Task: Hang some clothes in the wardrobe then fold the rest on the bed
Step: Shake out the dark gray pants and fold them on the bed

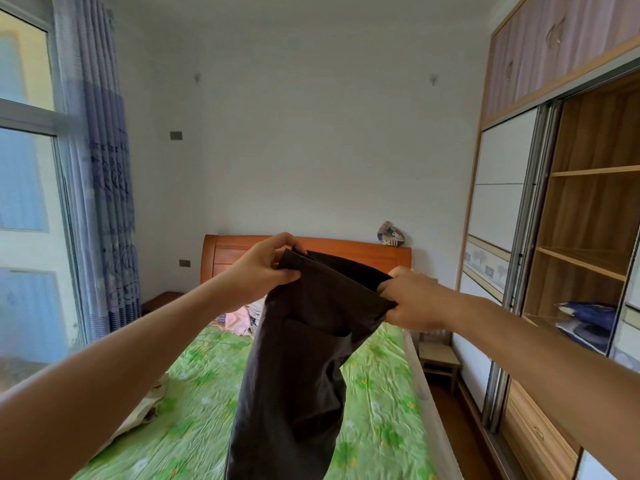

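Gripping dark trousers by the waistband in left hand and right hand, fingers curled, above the bed.

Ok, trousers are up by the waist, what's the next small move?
Probably bring the hands together, laying leg on leg: the left hand and right hand pinch opposite ends of the waist, the trousers hang free over the bed, and no hanger is in sight.

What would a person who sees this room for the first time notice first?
First, the dark trousers held up in the middle of the view, gripped at the top edge by the left hand and the right hand. Below them lies the bed with its bright green flowered sheet, and on the right stands the open wardrobe with wooden shelves.
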A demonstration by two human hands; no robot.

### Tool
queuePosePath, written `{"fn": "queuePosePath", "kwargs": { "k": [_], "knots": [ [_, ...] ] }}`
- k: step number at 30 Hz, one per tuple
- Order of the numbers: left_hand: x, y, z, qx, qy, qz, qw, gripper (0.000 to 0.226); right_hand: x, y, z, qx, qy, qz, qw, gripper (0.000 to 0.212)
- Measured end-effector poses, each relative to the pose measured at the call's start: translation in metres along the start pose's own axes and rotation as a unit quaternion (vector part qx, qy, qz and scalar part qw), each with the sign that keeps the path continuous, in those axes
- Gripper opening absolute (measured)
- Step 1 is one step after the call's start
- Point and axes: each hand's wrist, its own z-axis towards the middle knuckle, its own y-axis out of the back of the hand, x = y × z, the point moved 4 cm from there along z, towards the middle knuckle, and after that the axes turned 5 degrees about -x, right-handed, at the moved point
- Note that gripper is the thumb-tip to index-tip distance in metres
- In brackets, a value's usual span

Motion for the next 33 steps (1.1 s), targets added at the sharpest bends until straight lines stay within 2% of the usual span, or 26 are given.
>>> {"fn": "queuePosePath", "kwargs": {
  "k": [2,3,4,6,9,12,15,17,18,19,21,23,24,26,27,28,29,30,32,33],
  "knots": [
    [0.004,0.006,-0.001,-0.019,0.008,-0.004,1.0,0.036,0.002,0.007,-0.003,-0.052,0.012,0.128,0.99,0.008],
    [0.007,0.009,-0.003,-0.03,0.018,-0.011,0.999,0.039,0.001,0.014,-0.005,-0.081,0.006,0.182,0.98,0.014],
    [0.009,0.013,-0.004,-0.04,0.027,-0.018,0.999,0.041,-0.001,0.021,-0.006,-0.106,0.0,0.232,0.967,0.019],
    [0.014,0.019,-0.007,-0.054,0.037,-0.019,0.998,0.045,-0.003,0.034,-0.01,-0.157,-0.008,0.315,0.936,0.016],
    [0.02,0.022,-0.011,-0.067,0.044,-0.025,0.996,0.037,-0.003,0.039,-0.014,-0.232,-0.04,0.384,0.893,0.017],
    [0.018,0.018,-0.009,-0.09,0.043,-0.083,0.992,0.034,-0.002,0.038,-0.017,-0.309,-0.062,0.404,0.858,0.024],
    [0.012,0.012,-0.004,-0.101,0.049,-0.143,0.983,0.036,-0.005,0.034,-0.018,-0.336,-0.085,0.523,0.778,0.043],
    [0.009,0.01,-0.002,-0.105,0.048,-0.165,0.98,0.037,-0.004,0.026,-0.017,-0.281,-0.113,0.629,0.716,0.042],
    [0.007,0.01,-0.003,-0.108,0.05,-0.17,0.978,0.038,-0.003,0.022,-0.017,-0.249,-0.126,0.648,0.709,0.032],
    [0.005,0.009,-0.003,-0.11,0.054,-0.17,0.978,0.039,-0.002,0.019,-0.018,-0.233,-0.136,0.642,0.718,0.022],
    [-0.001,0.009,-0.004,-0.115,0.057,-0.128,0.983,0.044,-0.003,0.021,-0.018,-0.259,-0.137,0.606,0.739,0.014],
    [-0.019,0.014,-0.002,-0.142,0.017,-0.014,0.99,0.055,-0.004,0.031,-0.017,-0.308,-0.117,0.577,0.747,0.012],
    [-0.034,0.017,0.0,-0.159,-0.032,0.066,0.985,0.06,-0.003,0.036,-0.016,-0.322,-0.102,0.566,0.752,0.013],
    [-0.073,0.014,0.007,-0.151,-0.162,0.252,0.942,0.077,0.003,0.045,-0.012,-0.315,-0.063,0.559,0.764,0.013],
    [-0.09,0.006,0.013,-0.112,-0.203,0.345,0.909,0.088,0.009,0.048,-0.011,-0.3,-0.042,0.565,0.767,0.013],
    [-0.1,-0.005,0.021,-0.058,-0.209,0.419,0.882,0.096,0.014,0.05,-0.01,-0.287,-0.024,0.568,0.771,0.012],
    [-0.107,-0.017,0.029,0.001,-0.183,0.461,0.868,0.097,0.018,0.052,-0.009,-0.282,-0.013,0.568,0.773,0.011],
    [-0.11,-0.028,0.035,0.06,-0.138,0.47,0.87,0.089,0.02,0.054,-0.01,-0.286,-0.01,0.569,0.771,0.012],
    [-0.104,-0.044,0.044,0.135,-0.061,0.445,0.883,0.047,0.02,0.054,-0.014,-0.301,-0.01,0.581,0.756,0.014],
    [-0.102,-0.05,0.048,0.145,-0.06,0.437,0.886,0.028,0.016,0.051,-0.018,-0.298,-0.011,0.596,0.746,0.019]
  ]
}}
